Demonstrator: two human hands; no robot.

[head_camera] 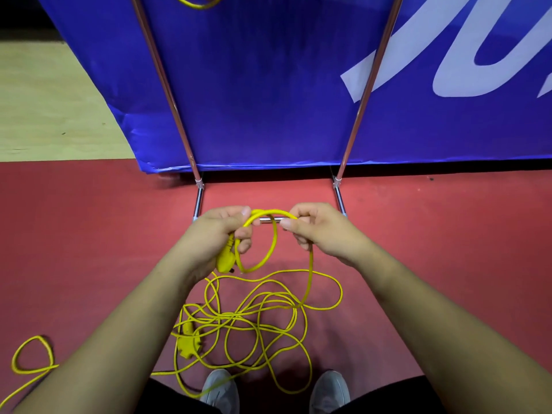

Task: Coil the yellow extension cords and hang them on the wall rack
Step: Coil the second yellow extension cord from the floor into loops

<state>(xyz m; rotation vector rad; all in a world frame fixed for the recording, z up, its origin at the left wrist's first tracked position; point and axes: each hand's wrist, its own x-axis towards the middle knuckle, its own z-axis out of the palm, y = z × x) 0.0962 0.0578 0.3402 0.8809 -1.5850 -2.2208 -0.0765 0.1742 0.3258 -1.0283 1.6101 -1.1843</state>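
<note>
No legible text, brand, number or label anywhere. Large white strokes of lettering on the blue banner point(268, 85) at far right, cut off by the frame edge and unreadable: one slanted bar and a rounded U-like curve. Raised marks on the yellow plug point(226, 258) too blurred to make out.

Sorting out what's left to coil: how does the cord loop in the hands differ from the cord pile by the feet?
The cord loop is one neat turn held up by left hand and right hand; the cord pile sprawls tangled on the red floor. Both are yellow, seemingly one cord.
</note>
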